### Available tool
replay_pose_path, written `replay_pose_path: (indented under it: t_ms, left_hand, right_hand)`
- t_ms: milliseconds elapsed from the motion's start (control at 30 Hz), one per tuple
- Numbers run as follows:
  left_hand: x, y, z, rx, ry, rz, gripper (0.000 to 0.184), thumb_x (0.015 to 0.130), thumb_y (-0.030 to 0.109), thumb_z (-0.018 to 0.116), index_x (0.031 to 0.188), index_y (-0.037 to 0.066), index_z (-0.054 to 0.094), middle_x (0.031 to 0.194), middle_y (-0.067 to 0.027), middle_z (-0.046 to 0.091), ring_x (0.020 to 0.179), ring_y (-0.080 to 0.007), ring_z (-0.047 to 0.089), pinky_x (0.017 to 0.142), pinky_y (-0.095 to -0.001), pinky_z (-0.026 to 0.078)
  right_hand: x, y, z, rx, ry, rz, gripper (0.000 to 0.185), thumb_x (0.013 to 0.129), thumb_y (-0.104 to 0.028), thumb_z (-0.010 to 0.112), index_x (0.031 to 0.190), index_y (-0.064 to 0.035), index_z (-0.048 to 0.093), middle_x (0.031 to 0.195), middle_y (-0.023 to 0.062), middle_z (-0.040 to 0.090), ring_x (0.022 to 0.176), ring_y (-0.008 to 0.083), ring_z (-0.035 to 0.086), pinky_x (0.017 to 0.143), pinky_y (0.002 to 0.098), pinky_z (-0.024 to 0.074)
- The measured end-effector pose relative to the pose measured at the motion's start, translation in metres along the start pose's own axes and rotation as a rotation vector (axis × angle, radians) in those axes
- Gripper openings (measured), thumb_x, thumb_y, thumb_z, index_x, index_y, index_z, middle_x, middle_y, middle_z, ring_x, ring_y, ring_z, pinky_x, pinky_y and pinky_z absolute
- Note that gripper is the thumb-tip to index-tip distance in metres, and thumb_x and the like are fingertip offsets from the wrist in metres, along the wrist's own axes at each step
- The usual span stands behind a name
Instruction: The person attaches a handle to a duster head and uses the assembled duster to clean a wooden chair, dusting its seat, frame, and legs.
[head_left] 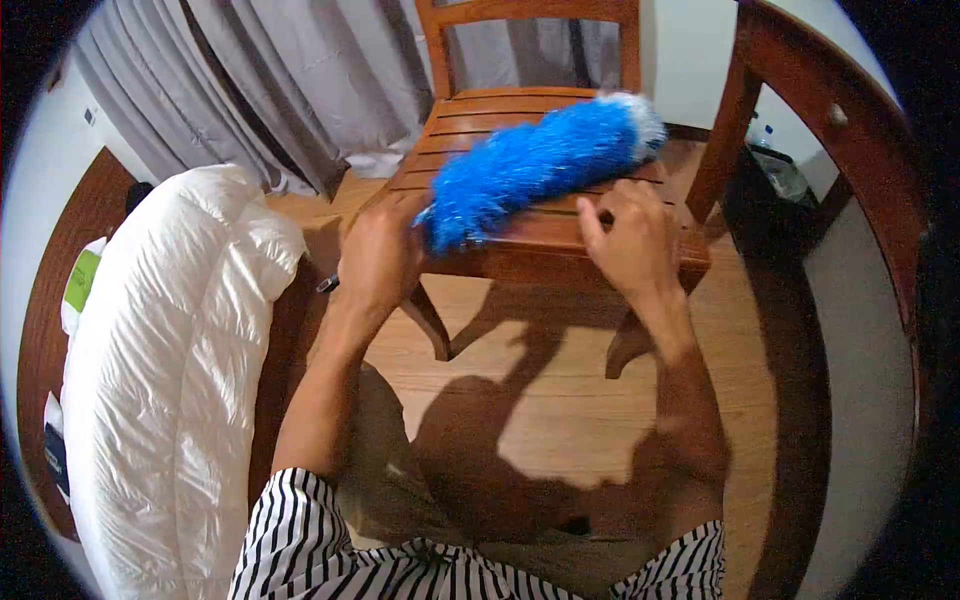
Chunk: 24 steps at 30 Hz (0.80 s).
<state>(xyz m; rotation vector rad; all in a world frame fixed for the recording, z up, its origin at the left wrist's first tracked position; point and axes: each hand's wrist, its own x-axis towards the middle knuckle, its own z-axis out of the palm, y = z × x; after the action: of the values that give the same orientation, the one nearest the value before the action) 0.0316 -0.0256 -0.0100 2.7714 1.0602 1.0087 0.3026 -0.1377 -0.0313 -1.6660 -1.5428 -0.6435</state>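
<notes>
A fluffy blue duster with a white tip (545, 165) lies slantwise across or just over the slatted seat of a wooden chair (480, 105). My left hand (380, 250) is closed at the duster's lower left end; the grip itself is hidden under the fingers. A short dark rod end (328, 284) sticks out behind this hand, probably the duster's handle. Close to the seat's front right part is my right hand (635, 235), its thumb apart from loosely bent fingers, with nothing visible in it. Whether it touches the seat I cannot tell.
On the left, a white quilt (170, 370) covers a bed with a wooden headboard (45, 310). Grey curtains (310, 80) hang behind the chair. A wooden frame (820, 75) stands at the right, near a dark bin (775, 180) with a bag. The floor (510, 400) is wood.
</notes>
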Motion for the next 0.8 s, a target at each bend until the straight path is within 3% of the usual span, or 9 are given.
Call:
replay_pose_path:
  t_ms: [67, 167, 400, 633, 800]
  left_hand:
    - [-0.001, -0.014, 0.010, -0.026, 0.112, 0.118, 0.041, 0.082, -0.005, 0.059, 0.121, 0.004, 0.068, 0.112, -0.0248, 0.067, 0.102, -0.0448, 0.065, 0.088, -0.0520, 0.052]
    - [-0.007, -0.008, 0.012, -0.046, 0.085, -0.050, 0.040, 0.082, -0.004, 0.061, 0.120, 0.004, 0.067, 0.111, -0.0252, 0.066, 0.104, -0.0462, 0.064, 0.086, -0.0522, 0.051]
    - [-0.007, -0.012, 0.008, -0.004, 0.012, 0.065, 0.033, 0.081, -0.005, 0.062, 0.113, 0.003, 0.066, 0.096, -0.0198, 0.063, 0.087, -0.0447, 0.063, 0.078, -0.0512, 0.051]
    - [-0.005, -0.003, 0.015, 0.048, 0.097, 0.082, 0.037, 0.080, -0.003, 0.062, 0.116, 0.005, 0.066, 0.097, -0.0167, 0.064, 0.087, -0.0417, 0.066, 0.075, -0.0492, 0.054]
    - [-0.002, -0.003, 0.017, 0.173, 0.031, 0.068, 0.043, 0.080, 0.000, 0.063, 0.122, 0.008, 0.064, 0.105, -0.0158, 0.064, 0.090, -0.0410, 0.068, 0.077, -0.0492, 0.056]
  right_hand:
    - [0.000, 0.003, -0.003, 0.060, -0.025, 0.034, 0.025, 0.084, -0.022, 0.074, 0.070, -0.0020, 0.068, 0.083, 0.0147, 0.066, 0.084, 0.0339, 0.064, 0.074, 0.0474, 0.0524]
    - [-0.007, 0.007, -0.004, 0.120, -0.050, 0.077, 0.024, 0.083, -0.021, 0.075, 0.072, -0.0013, 0.068, 0.084, 0.0158, 0.065, 0.086, 0.0346, 0.063, 0.077, 0.0474, 0.0524]
    - [-0.005, 0.003, 0.009, -0.014, 0.000, 0.027, 0.020, 0.080, -0.018, 0.076, 0.072, -0.0032, 0.066, 0.081, 0.0122, 0.061, 0.083, 0.0307, 0.062, 0.075, 0.0439, 0.0515]
    - [-0.004, 0.001, 0.001, -0.028, -0.028, -0.031, 0.020, 0.081, -0.020, 0.075, 0.074, -0.0035, 0.066, 0.081, 0.0135, 0.063, 0.084, 0.0309, 0.063, 0.076, 0.0446, 0.0518]
    - [-0.002, 0.005, -0.003, 0.012, -0.098, -0.034, 0.022, 0.083, -0.020, 0.074, 0.078, 0.0005, 0.070, 0.086, 0.0167, 0.066, 0.088, 0.0332, 0.064, 0.077, 0.0458, 0.0525]
